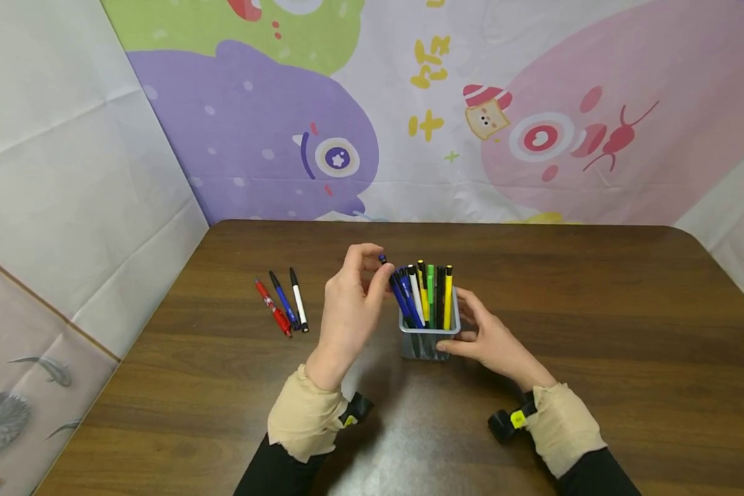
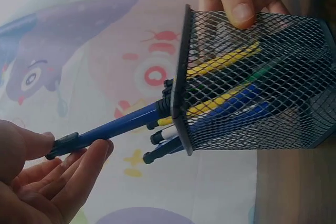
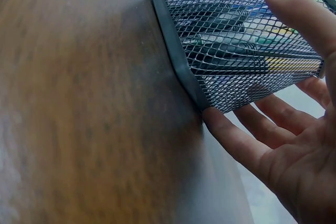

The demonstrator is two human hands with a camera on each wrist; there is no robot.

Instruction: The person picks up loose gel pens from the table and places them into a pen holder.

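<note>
A black mesh pen holder [image 1: 430, 331] stands upright on the table, filled with blue, white, yellow, green and black pens. My left hand [image 1: 350, 310] is at its upper left, pinching a blue pen [image 2: 121, 121] near the clip end between thumb and fingers. In the left wrist view that pen slants, its black grip end at the holder's opening; its tip is hidden. From the right side, my right hand [image 1: 490, 337] grips the holder. Its thumb [image 3: 299, 11] lies against one mesh wall and the fingers bend round another, one fingertip touching the base edge.
Left of the left hand, a red pen [image 1: 274, 310], a blue pen [image 1: 284, 300] and a white pen with a black cap [image 1: 298, 301] lie on the brown table [image 1: 595, 303]. Behind the table hangs a cartoon-print cloth [image 1: 434, 179].
</note>
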